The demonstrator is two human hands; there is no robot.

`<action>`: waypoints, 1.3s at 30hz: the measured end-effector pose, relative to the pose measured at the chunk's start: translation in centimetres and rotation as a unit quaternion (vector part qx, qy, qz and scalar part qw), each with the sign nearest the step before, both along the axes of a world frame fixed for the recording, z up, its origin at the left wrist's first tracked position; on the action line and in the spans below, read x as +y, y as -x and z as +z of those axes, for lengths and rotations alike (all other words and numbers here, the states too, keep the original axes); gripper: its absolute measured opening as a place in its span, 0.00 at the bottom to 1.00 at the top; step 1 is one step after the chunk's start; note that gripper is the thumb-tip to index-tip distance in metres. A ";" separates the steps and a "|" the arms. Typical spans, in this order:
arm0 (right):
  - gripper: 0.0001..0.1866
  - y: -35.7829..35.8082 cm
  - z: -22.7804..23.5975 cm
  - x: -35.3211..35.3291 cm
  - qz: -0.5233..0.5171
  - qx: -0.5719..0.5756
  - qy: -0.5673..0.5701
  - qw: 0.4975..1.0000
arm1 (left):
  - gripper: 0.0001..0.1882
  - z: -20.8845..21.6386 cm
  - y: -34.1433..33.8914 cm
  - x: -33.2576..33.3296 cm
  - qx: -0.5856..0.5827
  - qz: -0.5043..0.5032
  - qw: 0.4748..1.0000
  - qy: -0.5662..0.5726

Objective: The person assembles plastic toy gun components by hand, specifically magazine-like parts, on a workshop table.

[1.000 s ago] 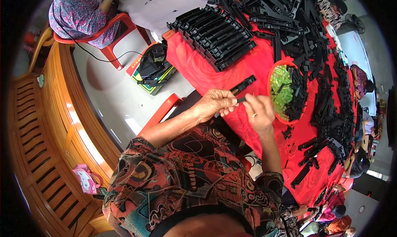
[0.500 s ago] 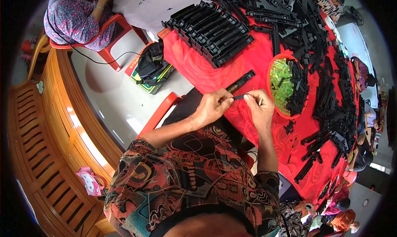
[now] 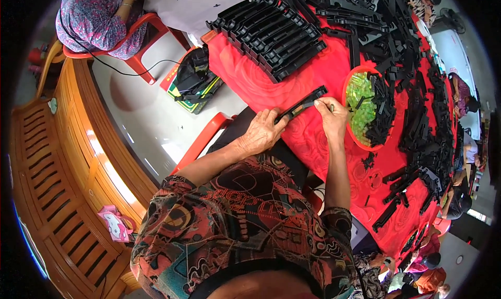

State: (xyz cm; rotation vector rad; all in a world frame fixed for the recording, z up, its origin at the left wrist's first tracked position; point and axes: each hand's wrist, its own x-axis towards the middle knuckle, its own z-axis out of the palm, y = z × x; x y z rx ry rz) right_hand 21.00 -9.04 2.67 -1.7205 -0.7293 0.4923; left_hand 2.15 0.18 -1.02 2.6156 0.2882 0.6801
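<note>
A long, narrow black plastic housing (image 3: 314,94) lies slanting on the red cloth between my hands. My left hand (image 3: 262,130) is closed on its near end, fingers over the top. At its far part, my right hand (image 3: 334,120) pinches with thumb and forefinger at the housing's edge. A small greenish piece (image 3: 332,107) shows among the right fingers. Whether those fingertips also hold a thin strip, I cannot tell. Just right of that hand stands a red-rimmed bowl (image 3: 346,85) holding clear yellow-green pieces (image 3: 360,108) and small black parts (image 3: 382,111).
A row of assembled black housings (image 3: 269,35) stands at the table's far left. Heaps of black parts (image 3: 412,124) cover the right side of the red cloth (image 3: 297,132). Left are a red chair (image 3: 203,142), a box with a black bag (image 3: 194,80) and a seated person (image 3: 99,25).
The thin black strip that was stretched between my fingertips no longer shows there. My left hand has come onto the housing's near end; my right hand has moved up to its far part.
</note>
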 end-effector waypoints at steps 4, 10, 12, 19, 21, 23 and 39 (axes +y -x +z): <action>0.02 0.2 0.6 0.4 0.027 -0.051 0.055 0.997 | 0.20 -1.2 0.0 -0.1 -0.015 -0.007 0.999 0.035; 0.04 0.8 1.3 0.8 0.064 -0.107 0.101 0.987 | 0.20 -1.1 -0.1 -0.2 -0.035 0.004 0.999 0.018; 0.02 0.9 1.1 0.9 0.071 -0.111 0.077 0.988 | 0.20 -1.0 0.0 -0.2 -0.022 0.010 1.000 0.015; 0.04 1.2 1.6 1.1 0.089 -0.114 0.107 0.984 | 0.21 -0.6 0.1 -0.1 -0.009 0.021 0.998 -0.051; 0.04 1.1 1.2 0.9 0.062 -0.097 0.100 0.988 | 0.23 0.2 0.0 -0.1 0.031 0.014 0.999 -0.043; 0.04 1.1 0.8 0.8 0.048 -0.095 0.097 0.990 | 0.25 0.9 -0.1 -0.1 0.071 0.007 0.997 -0.035; 0.05 3.3 2.8 4.2 -0.012 0.204 -0.345 0.916 | 0.32 1.7 -1.3 0.7 0.145 -0.020 0.987 -0.062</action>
